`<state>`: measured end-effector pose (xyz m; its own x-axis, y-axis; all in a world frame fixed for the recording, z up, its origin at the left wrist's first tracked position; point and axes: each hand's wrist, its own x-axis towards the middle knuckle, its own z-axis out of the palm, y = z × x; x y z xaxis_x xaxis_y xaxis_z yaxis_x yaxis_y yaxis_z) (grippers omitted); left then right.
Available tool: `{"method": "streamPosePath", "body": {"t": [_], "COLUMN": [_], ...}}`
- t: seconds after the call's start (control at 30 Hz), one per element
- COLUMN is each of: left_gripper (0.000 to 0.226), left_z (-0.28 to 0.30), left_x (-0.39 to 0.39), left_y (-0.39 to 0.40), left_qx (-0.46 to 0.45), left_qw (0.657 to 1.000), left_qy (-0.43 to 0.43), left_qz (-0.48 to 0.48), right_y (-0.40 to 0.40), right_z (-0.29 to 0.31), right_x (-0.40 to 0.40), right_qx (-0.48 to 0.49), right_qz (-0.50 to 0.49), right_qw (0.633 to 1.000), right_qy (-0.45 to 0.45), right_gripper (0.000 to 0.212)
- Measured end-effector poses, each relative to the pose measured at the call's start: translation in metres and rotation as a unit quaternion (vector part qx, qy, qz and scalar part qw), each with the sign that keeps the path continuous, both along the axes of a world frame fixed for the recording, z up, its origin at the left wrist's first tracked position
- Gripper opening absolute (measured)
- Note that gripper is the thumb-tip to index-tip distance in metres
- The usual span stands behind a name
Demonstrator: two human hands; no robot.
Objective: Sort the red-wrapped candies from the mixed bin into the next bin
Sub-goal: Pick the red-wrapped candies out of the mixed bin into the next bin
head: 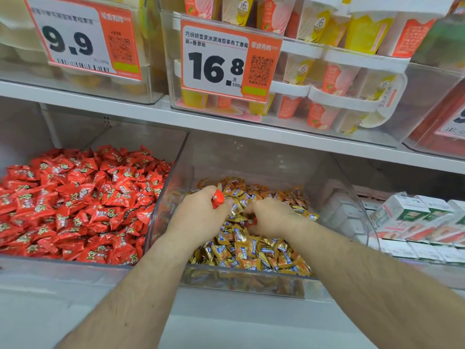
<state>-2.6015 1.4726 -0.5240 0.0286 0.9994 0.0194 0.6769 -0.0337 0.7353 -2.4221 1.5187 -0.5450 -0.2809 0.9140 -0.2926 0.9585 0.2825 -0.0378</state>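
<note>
Both my hands are inside the clear mixed bin [349, 197], which holds mostly gold-and-blue wrapped candies [254, 250]. My left hand [198, 215] grips a red-wrapped candy [217, 199] that sticks out above its curled fingers. My right hand [269, 217] digs into the pile with curled fingers; a bit of red wrapper [250, 222] shows at its fingertips, but whether they hold it I cannot tell. To the left stands the clear bin of red-wrapped candies [75, 202], piled high.
A white shelf edge [226, 127] runs just above the bins, carrying clear boxes of pudding cups [327, 96] and orange price tags [221, 61]. White and green cartons [412, 222] are stacked right of the mixed bin. A white ledge [226, 323] lies in front.
</note>
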Motion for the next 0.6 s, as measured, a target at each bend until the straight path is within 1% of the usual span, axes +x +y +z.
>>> {"method": "streamPosePath", "body": {"t": [0.07,0.13,0.17,0.2,0.27,0.33,0.4,0.43,0.53,0.6], "left_gripper": [0.033,0.033,0.033,0.032,0.031,0.027,0.021,0.025,0.048,0.047], "left_z": [0.000,0.000,0.000,0.000,-0.001,-0.001,-0.001,0.000,0.001,0.000], "left_x": [-0.001,-0.001,-0.001,-0.001,-0.001,0.001,0.002,0.003,0.009,0.012], "left_y": [0.000,0.000,0.000,0.000,0.000,0.000,-0.002,-0.003,-0.005,-0.006], "left_qx": [-0.002,-0.004,-0.005,-0.008,-0.013,-0.013,-0.006,-0.002,0.023,0.054], "left_qw": [1.000,1.000,1.000,1.000,0.999,0.998,0.996,0.993,0.983,0.980], "left_qy": [0.002,0.003,0.004,0.005,-0.002,-0.016,-0.041,-0.051,-0.049,-0.034], "left_qz": [0.001,-0.002,-0.006,-0.011,-0.029,-0.053,-0.083,-0.103,-0.173,-0.191], "right_y": [0.001,0.000,-0.002,-0.004,-0.009,-0.016,-0.025,-0.031,-0.044,-0.050], "right_z": [0.001,0.005,0.008,0.011,0.020,0.029,0.038,0.042,0.049,0.052], "right_x": [0.007,0.018,0.024,0.030,0.040,0.045,0.045,0.043,0.027,0.012], "right_qx": [0.006,-0.003,-0.006,-0.007,-0.008,-0.015,-0.047,-0.082,-0.208,-0.256], "right_qz": [0.004,0.006,0.004,-0.006,-0.054,-0.121,-0.187,-0.223,-0.291,-0.299], "right_qw": [1.000,0.999,0.999,1.000,0.995,0.971,0.930,0.900,0.786,0.733], "right_qy": [-0.022,-0.038,-0.032,-0.007,0.088,0.206,0.314,0.366,0.505,0.555], "right_gripper": [0.026,0.026,0.028,0.028,0.025,0.020,0.017,0.018,0.026,0.025]}}
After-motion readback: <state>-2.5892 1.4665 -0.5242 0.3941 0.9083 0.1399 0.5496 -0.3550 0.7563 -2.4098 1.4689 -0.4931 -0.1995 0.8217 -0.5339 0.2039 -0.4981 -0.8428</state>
